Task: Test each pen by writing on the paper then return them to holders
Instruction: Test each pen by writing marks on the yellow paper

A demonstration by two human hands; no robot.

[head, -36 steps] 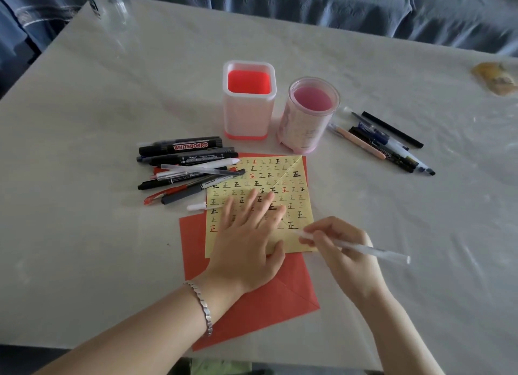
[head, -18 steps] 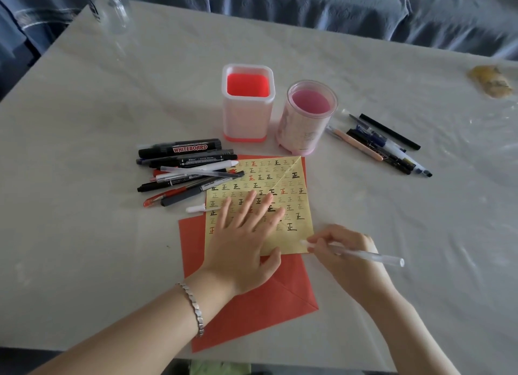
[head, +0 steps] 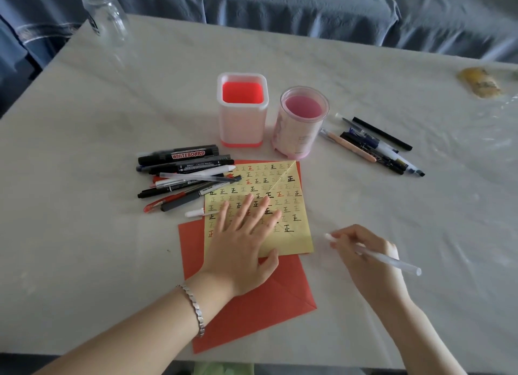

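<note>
Your right hand pinches a white translucent pen near its front end, thumb and fingertips curled round the barrel. The back end sticks out to the right past the hand. The tip is off the sheet, just right of the yellow paper by its lower right corner; can't tell if it touches the tabletop.

Your left hand lies flat on the yellow paper with its fingers straight and spread and the thumb out toward the sheet's near edge. There's a silver bracelet on that wrist. The sheet is covered in rows of small black and red characters. It lies on a red paper that reaches toward the tabletop's near edge.

Just beyond the paper, mid-tabletop, a square holder with a red inside stands to the left. A round pink holder stands just beside it.

A pile of pens lies left of the sheet, some tips overlapping it, with a WHITEBOARD marker farthest back. A smaller group of pens lies right of the round holder.

A clear glass bottle stands at the far left corner. A yellowish blurred object sits by the far right edge.
</note>
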